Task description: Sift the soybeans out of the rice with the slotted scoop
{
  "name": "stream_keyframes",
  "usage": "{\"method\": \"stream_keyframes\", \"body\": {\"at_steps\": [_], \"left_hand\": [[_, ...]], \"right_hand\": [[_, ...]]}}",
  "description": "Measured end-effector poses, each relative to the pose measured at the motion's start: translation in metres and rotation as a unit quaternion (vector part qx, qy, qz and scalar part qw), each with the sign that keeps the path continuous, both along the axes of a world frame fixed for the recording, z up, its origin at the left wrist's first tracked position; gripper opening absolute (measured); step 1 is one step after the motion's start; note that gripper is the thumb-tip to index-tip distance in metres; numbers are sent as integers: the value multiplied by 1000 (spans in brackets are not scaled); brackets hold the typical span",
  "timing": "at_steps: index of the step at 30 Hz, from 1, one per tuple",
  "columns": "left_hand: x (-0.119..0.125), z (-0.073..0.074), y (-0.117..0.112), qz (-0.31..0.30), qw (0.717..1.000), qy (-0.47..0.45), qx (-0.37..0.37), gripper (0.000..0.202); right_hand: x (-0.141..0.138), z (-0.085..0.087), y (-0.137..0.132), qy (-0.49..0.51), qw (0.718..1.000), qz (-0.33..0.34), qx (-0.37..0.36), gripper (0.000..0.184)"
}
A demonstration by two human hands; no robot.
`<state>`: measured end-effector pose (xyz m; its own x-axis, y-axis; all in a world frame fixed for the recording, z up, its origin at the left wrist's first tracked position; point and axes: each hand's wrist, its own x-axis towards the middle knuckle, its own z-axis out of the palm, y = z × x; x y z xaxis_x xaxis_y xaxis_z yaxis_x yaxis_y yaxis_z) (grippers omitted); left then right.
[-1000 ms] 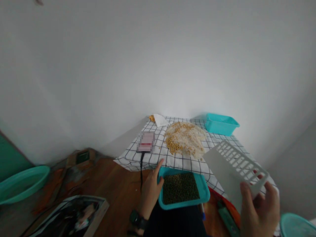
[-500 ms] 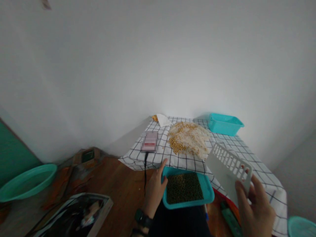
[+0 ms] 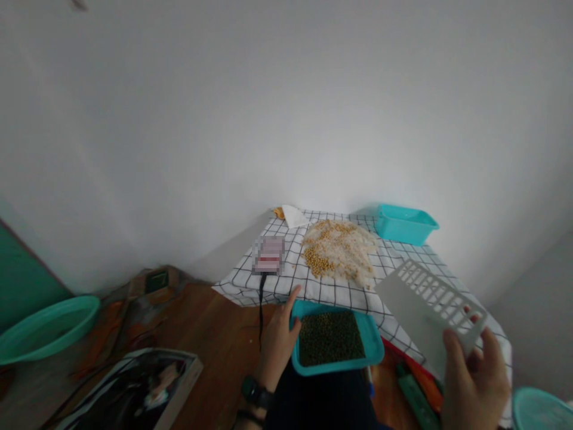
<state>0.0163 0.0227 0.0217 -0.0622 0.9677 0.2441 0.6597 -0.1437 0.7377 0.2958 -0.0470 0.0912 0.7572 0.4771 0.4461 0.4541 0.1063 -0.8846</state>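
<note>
My left hand (image 3: 278, 335) holds the left rim of a turquoise plastic tub (image 3: 375, 341), thumb over the edge and index finger stretched upward. Small dark green beans (image 3: 332, 339) fill the tub, a few paler ones showing near the back. Off to the right, my right hand (image 3: 477, 376) grips a white plastic panel with a row of slots (image 3: 418, 304) by its near end, fingers partly behind it. The panel is tilted in the air, apart from the tub. Yellow soybeans (image 3: 319, 263) lie on a pale, crumpled spread (image 3: 347, 248) beyond the tub.
A black-checked white cloth (image 3: 242, 285) covers the table, with a second turquoise tub (image 3: 405, 226) at the back right. A blurred-out pinkish object (image 3: 268, 255) has a black cord. On the floor stand a green basin (image 3: 49, 334) and a picture-printed box (image 3: 152, 388).
My right hand has moved right with the slotted panel, which now lies flatter to view. Fewer pale beans show on top in the tub. My left hand stays at the rim.
</note>
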Motion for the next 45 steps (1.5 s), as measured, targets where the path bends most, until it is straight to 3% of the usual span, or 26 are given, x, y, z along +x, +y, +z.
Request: {"method": "stream_keyframes", "body": {"at_steps": [8, 16, 26, 30, 34, 40, 45], "left_hand": [[0, 0, 2, 1, 1000, 5, -5, 66], [0, -2, 3, 3, 1000, 4, -4, 67], [0, -4, 2, -1, 1000, 6, 12, 65], [-1, -4, 3, 5, 1000, 13, 9, 65], [-1, -3, 3, -2, 1000, 6, 10, 66], [0, -2, 3, -2, 1000, -4, 14, 65], [0, 1, 1, 8, 1000, -1, 17, 64]], "right_hand": [[13, -29, 18, 102, 992, 46, 62, 61], [7, -29, 26, 179, 977, 77, 91, 57], [12, -49, 36, 231, 967, 85, 65, 67], [13, -47, 31, 250, 963, 73, 63, 65], [12, -39, 18, 204, 974, 73, 59, 56], [13, -36, 18, 171, 980, 81, 58, 59], [13, -40, 27, 244, 965, 70, 69, 63]]}}
